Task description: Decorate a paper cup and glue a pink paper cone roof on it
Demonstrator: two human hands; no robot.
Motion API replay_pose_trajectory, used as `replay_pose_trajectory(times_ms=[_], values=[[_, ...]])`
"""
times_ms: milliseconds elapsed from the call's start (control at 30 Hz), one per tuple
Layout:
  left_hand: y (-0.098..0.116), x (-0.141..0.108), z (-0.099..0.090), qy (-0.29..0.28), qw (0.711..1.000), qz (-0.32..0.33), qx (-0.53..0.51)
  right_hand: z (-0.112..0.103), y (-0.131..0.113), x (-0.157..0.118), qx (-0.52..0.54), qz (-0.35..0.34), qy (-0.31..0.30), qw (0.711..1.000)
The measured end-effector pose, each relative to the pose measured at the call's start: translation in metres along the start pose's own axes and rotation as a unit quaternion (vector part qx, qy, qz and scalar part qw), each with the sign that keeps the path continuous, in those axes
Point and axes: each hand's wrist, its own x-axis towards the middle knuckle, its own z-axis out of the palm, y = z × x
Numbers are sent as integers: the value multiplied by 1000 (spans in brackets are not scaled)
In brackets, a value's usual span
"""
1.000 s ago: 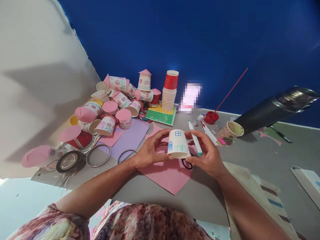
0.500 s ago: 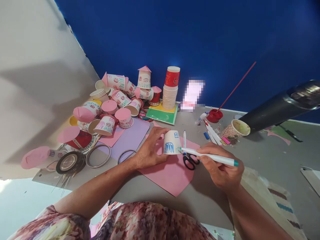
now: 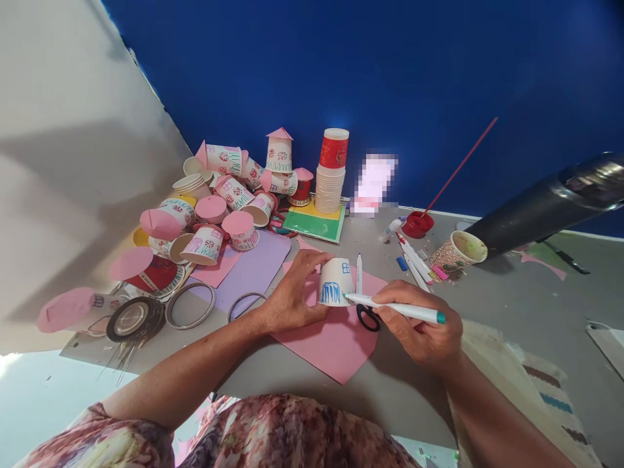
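Observation:
My left hand [image 3: 295, 296] grips a white paper cup [image 3: 335, 282] by its sides, upside down above a sheet of pink paper [image 3: 324, 354]. Blue drawing marks the cup: a barred shape low down and a small window near the top. Between the fingers of my right hand [image 3: 424, 325] is a white marker [image 3: 407, 311] with a green end, its tip touching the cup's lower right side. Black-handled scissors [image 3: 368, 318] lie under the marker, partly hidden. Just behind the cup rests another white marker [image 3: 359, 273] on the paper.
Decorated paper cups [image 3: 234, 192] with pink paper tops pile up at the left. A tall cup stack [image 3: 329, 188] stands on a green and yellow packet [image 3: 316, 224]. Tape rings [image 3: 191, 305] lie left; loose markers [image 3: 414, 263], a patterned cup [image 3: 458, 250] and a red pot [image 3: 418, 224] sit right.
My right hand and the marker have moved slightly left and down along the cup's lower edge. The cup has tilted and sunk a little in my left hand.

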Motion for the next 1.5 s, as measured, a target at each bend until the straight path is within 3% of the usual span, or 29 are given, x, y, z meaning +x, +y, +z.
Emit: replay_pose_trajectory(times_ms=[533, 800, 1033, 1267, 1333, 1500], values=[[-2, 0, 1, -7, 1000, -1, -8, -3, -2, 1, 5, 42, 41, 998], [0, 1, 1, -11, 1000, -16, -14, -4, -3, 2, -2, 67, 17, 998], [-4, 0, 2, -13, 999, -24, -45, -6, -4, 3, 38, 109, 91, 989], [-14, -1, 3, 32, 991, -75, -104, -4, 22, 2, 92, 177, 154, 968], [-17, 0, 4, 47, 985, -97, -134, -4, 29, 4, 63, 193, 139, 969], [-24, 2, 5, 80, 958, -142, -234, 1, 41, 6, -19, 197, 5, 980]])
